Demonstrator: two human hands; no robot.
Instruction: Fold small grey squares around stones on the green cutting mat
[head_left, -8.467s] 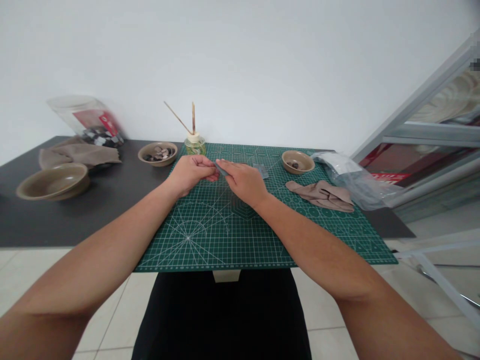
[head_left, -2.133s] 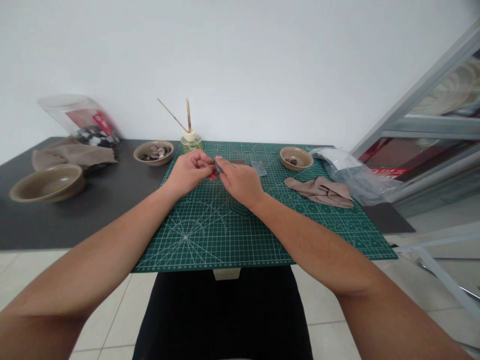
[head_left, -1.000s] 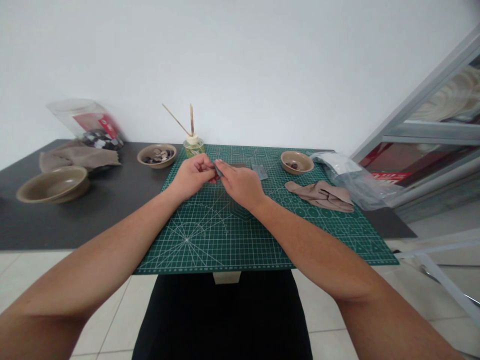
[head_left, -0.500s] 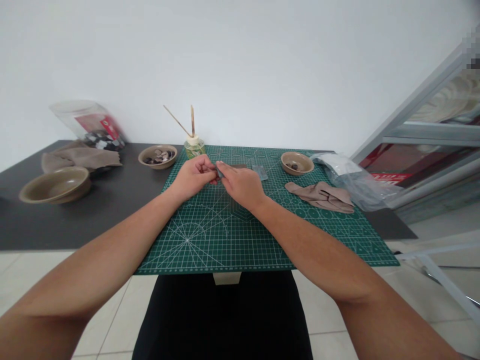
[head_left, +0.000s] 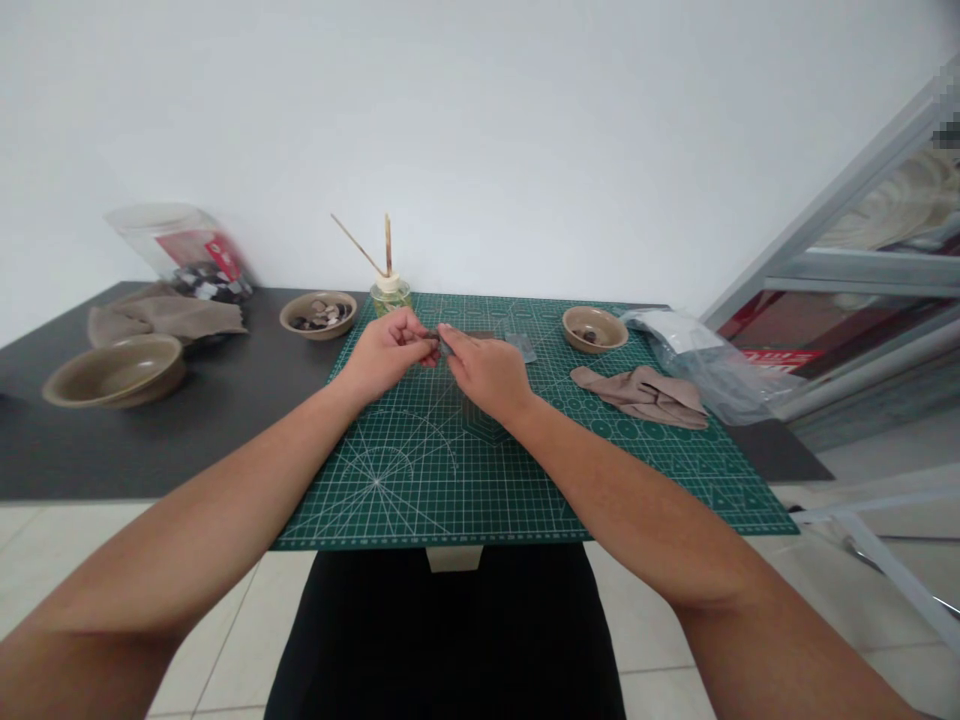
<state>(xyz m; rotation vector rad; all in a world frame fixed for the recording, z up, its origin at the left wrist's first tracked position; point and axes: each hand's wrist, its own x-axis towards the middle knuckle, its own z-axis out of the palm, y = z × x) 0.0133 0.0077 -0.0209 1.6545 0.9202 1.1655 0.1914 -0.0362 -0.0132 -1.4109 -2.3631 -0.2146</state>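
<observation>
Over the middle of the green cutting mat [head_left: 405,510], my left hand [head_left: 386,355] and my right hand [head_left: 486,375] meet at the fingertips. My left fingers pinch a small dark piece [head_left: 432,336], perhaps a stone; its shape is mostly hidden. Closed fingers of my right hand press a small greyish piece [head_left: 445,347] against it; its kind cannot be made out. Just behind the right hand lie a flat brownish thing [head_left: 481,334], partly covered, and a small clear plastic piece [head_left: 520,346].
Left of the mat are a bowl of stones [head_left: 319,330], a larger bowl [head_left: 112,390], a cloth [head_left: 165,315] and a clear container [head_left: 161,235]. A reed diffuser [head_left: 391,294] stands behind. Rightward are a small bowl [head_left: 577,343], a brown cloth [head_left: 645,395] and a plastic bag [head_left: 709,370].
Both hands stay together at nearly the same place. The right fingertips have shifted slightly against the left ones, and the whole view has moved a little.
</observation>
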